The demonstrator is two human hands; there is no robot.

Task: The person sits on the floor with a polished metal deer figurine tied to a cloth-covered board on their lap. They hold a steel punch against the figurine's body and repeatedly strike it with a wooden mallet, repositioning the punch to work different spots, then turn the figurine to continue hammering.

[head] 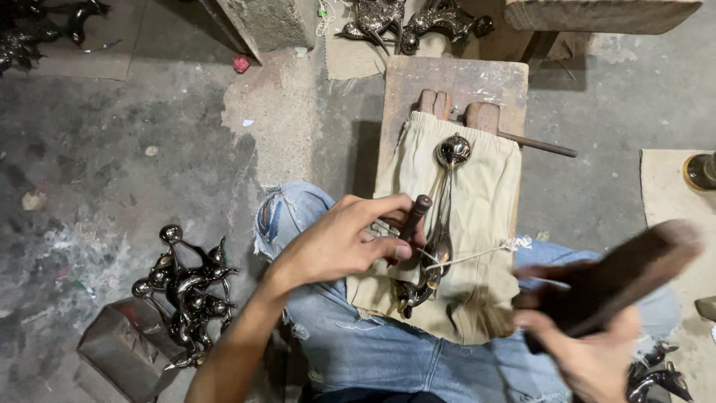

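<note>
Right hand (589,351), nearest and blurred, curled around dark wooden mallet (623,276). Left hand (339,242) pinching dark-handled punch (415,216) against shiny metal figure (440,216). Figure on beige cloth (477,224) over lap and wooden block (455,82), long axis running away from body, nearer left hand.

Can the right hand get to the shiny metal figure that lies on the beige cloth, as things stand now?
Probably not freely: the right hand already grips a dark wooden tool, and the left hand with its small tool covers part of the metal figure on the cloth.
</note>
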